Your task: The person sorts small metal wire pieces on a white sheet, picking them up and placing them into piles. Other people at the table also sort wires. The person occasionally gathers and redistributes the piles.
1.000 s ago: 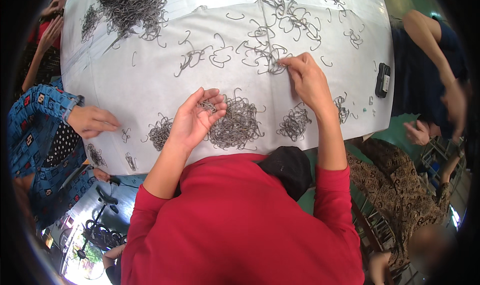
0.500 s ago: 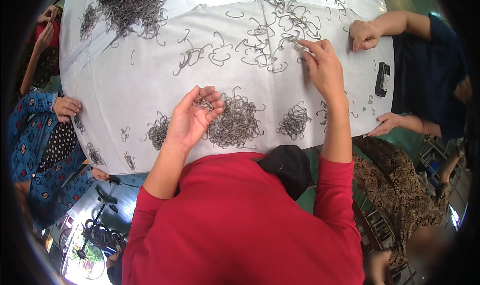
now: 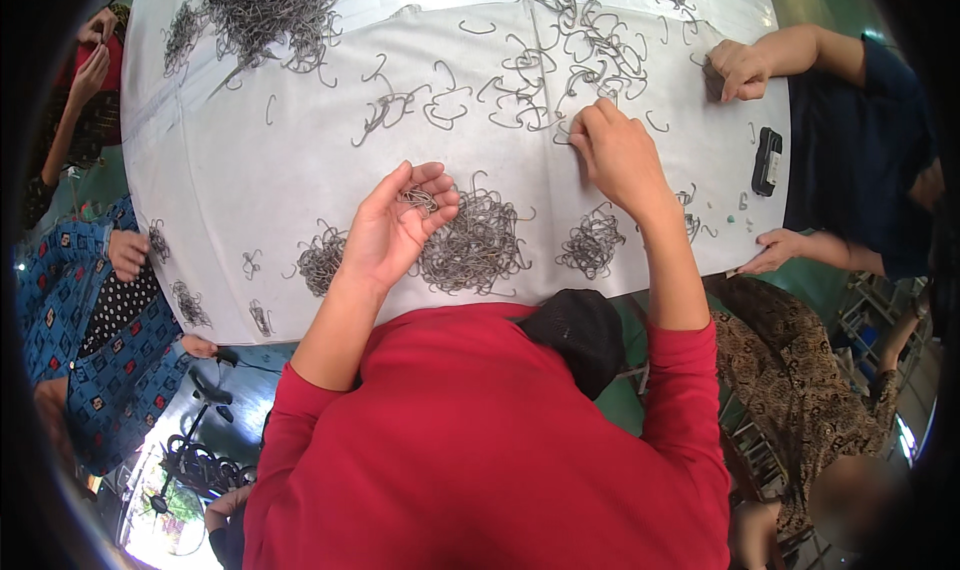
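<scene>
My left hand (image 3: 390,225) is turned palm up and cupped, with a few small curved wire hooks (image 3: 420,201) lying against its fingers. Beside it, partly behind the fingers, lies a dense pile of grey wire hooks (image 3: 475,240). My right hand (image 3: 620,155) points down at the table, thumb and fingertips pinched together on a wire hook (image 3: 563,138); part of that hook is hidden by the fingers. Just beyond the right hand spreads a loose scatter of hooks (image 3: 600,55). More single hooks (image 3: 446,100) lie between the two hands, farther off.
The white-covered table (image 3: 250,160) carries a large heap of hooks (image 3: 270,15) at far left and smaller piles (image 3: 590,245) along the near edge. Co-workers' hands (image 3: 738,72) rest at the right and left edges. A black device (image 3: 767,162) lies at right.
My right hand has moved left and nearer, its fingers now closed in a pinch at the table. My left hand has shifted slightly right, still cupping hooks.
</scene>
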Available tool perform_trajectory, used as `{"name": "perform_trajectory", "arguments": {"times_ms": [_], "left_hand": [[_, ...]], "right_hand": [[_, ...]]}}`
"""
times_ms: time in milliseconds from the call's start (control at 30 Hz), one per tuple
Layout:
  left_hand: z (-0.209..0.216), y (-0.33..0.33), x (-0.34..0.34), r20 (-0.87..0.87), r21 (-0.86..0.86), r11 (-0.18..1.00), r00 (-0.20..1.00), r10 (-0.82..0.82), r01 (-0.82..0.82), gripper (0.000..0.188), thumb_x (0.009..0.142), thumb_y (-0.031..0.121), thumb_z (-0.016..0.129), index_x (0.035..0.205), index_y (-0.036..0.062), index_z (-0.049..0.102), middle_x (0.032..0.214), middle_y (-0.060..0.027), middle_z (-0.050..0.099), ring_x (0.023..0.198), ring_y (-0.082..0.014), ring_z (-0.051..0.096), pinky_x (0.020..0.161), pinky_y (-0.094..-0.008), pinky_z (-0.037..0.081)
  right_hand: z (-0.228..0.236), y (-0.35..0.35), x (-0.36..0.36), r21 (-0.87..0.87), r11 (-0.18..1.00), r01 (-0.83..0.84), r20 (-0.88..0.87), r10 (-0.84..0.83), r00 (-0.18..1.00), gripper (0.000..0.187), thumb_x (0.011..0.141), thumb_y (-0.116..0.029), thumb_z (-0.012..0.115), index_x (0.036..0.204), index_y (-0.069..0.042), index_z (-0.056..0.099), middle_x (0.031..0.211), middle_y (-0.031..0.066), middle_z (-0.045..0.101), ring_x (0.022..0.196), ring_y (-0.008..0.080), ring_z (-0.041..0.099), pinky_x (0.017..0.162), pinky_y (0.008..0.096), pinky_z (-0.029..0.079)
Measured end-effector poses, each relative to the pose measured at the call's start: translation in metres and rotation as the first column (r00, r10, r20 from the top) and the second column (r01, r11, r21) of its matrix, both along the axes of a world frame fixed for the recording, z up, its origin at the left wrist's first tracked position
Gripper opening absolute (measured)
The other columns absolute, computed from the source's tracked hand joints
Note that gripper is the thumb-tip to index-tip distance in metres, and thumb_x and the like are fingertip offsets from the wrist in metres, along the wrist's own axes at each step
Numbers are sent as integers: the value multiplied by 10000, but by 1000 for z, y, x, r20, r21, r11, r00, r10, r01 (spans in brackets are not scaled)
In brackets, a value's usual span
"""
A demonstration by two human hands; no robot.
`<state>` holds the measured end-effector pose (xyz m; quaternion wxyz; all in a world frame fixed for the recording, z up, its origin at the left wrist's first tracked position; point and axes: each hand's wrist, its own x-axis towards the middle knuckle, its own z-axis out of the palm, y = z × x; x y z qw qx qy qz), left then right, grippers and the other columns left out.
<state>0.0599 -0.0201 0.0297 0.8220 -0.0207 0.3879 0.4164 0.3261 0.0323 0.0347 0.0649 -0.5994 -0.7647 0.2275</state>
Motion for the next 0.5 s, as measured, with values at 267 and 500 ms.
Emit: {"name": "perform_trajectory", "arguments": {"times_ms": [267, 500], "left_hand": [[-2, 2, 25, 8, -28, 995, 995, -99, 99, 350, 930, 243, 439, 1073, -68, 510, 999, -166, 570, 937, -263, 577, 811, -346, 516], [-6, 11, 40, 78, -60, 995, 994, -72, 76, 371, 929, 243, 437, 1126, -67, 488, 1026, -163, 567, 961, -270, 574, 847, -355, 499]], "right_hand": [[24, 0, 12, -441, 895, 72, -297, -221, 929, 126, 815, -132, 551, 828, -7, 565, 691, 67, 539, 664, 166, 499, 631, 294, 416], [26, -18, -37, -255, 951, 177, -321, -256, 912, 269, 799, -147, 591, 1045, -39, 575, 863, 151, 588, 763, 303, 585, 692, 373, 464]]}}
